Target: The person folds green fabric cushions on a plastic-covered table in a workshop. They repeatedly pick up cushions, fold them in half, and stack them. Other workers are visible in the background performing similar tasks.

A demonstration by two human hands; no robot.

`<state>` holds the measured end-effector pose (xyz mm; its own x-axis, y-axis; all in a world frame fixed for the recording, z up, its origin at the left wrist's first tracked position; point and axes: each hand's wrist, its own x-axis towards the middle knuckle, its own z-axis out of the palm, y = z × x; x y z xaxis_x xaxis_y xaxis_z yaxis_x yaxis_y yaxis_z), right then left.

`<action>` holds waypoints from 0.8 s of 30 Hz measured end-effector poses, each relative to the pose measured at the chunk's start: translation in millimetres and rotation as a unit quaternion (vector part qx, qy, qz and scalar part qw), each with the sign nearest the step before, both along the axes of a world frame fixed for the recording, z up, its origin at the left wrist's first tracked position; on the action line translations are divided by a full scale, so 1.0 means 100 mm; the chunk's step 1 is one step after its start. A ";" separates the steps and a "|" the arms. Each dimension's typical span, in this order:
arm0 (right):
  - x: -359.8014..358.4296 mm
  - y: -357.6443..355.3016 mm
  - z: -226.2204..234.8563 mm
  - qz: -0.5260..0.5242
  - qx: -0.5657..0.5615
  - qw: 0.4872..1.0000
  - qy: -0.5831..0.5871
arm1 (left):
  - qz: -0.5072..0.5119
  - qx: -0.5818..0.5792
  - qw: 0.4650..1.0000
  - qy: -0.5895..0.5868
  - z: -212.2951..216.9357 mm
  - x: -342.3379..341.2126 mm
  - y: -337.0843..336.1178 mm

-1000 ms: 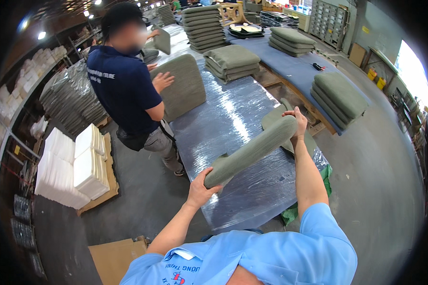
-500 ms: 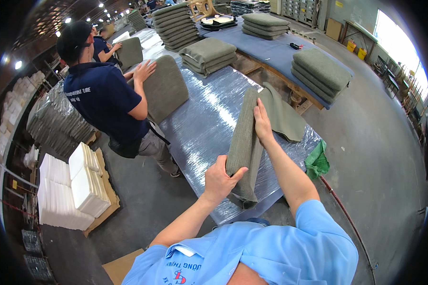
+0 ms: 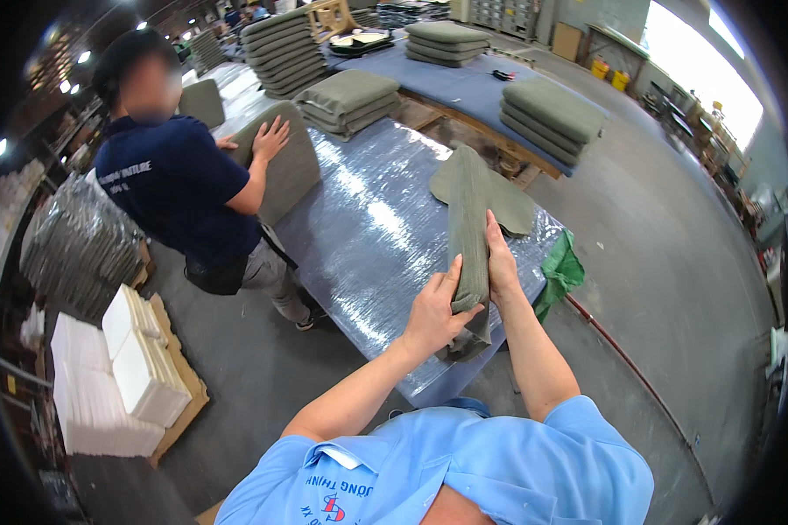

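A grey-green fabric-covered seat cushion (image 3: 469, 232) stands on its narrow edge near the front corner of the table, its long side running away from me. My left hand (image 3: 442, 306) is closed on its near end from the left, thumb across the lower corner. Against its right face, my right hand (image 3: 501, 267) presses with the fingers pointing up and away. Loose fabric hangs below the near end by my left hand. Behind the cushion lies a flat grey-green fabric piece (image 3: 510, 208), partly hidden by it.
The work table (image 3: 350, 254) is covered in shiny plastic film. A co-worker (image 3: 175, 175) at the left holds another cushion (image 3: 291, 166). Cushion stacks (image 3: 547, 118) stand on the tables. A green cloth (image 3: 562, 267) hangs at the right corner; white foam pads (image 3: 118, 367) sit on the floor.
The cushion has turned more upright in view and come nearer to me. My right hand has slid down toward its near end, close to my left. The co-worker's head has turned.
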<state>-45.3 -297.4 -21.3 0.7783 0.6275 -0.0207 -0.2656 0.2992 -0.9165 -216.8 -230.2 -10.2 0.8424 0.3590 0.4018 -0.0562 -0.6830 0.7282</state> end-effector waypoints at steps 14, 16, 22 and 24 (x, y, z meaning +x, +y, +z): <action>-0.33 -0.33 0.06 -0.004 -0.012 1.000 -0.029 | -0.091 -0.019 0.995 0.026 -0.16 -0.03 0.00; -0.35 -0.37 0.07 -0.005 -0.025 0.999 -0.036 | -0.122 -0.035 0.991 0.048 -0.15 -0.03 0.02; -0.56 -0.50 0.16 0.014 -0.089 0.991 -0.097 | -0.206 -0.029 0.973 0.098 -0.20 -0.07 0.07; -0.62 -0.62 0.18 0.012 -0.129 0.986 -0.107 | -0.230 -0.005 0.966 0.114 -0.25 -0.13 0.03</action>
